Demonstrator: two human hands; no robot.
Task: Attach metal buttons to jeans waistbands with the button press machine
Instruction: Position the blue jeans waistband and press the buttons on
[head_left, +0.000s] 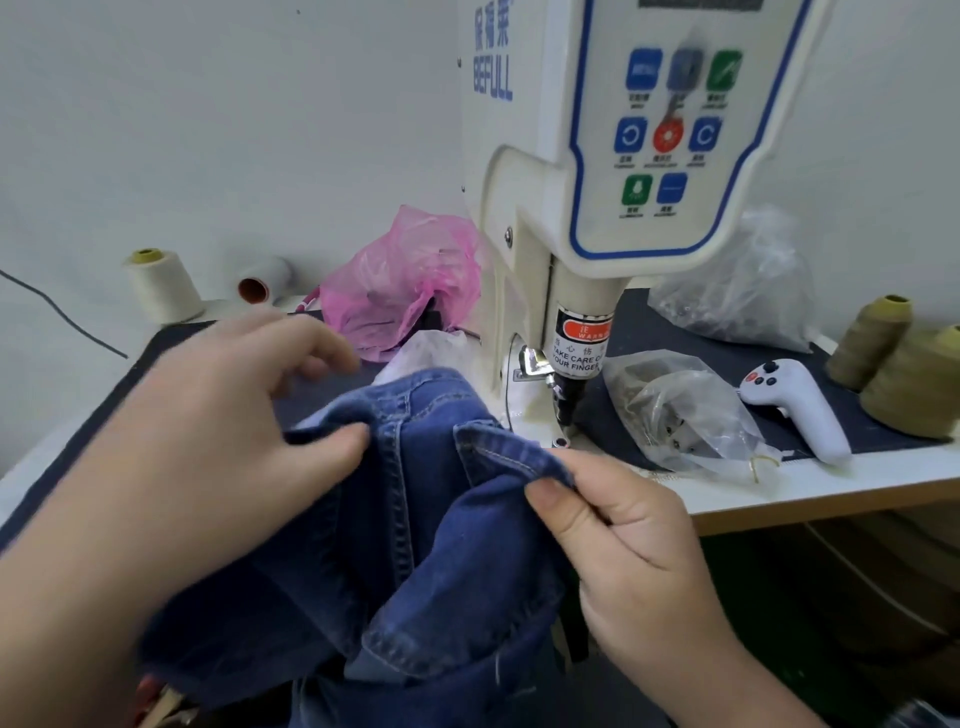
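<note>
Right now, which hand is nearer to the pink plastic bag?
Left. The left hand reaches over the jeans, fingertips just short of the pink plastic bag. The right hand pinches the waistband edge, lower and further right.

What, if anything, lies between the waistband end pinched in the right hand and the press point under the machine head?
Nothing visible does. The right hand pinches the waistband end just short of the press point; the clear bag lies off to the side.

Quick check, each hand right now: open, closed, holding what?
Left hand: thumb on the jeans, fingers spread and blurred; grip cannot be told.
Right hand: pinches the jeans waistband edge.
</note>
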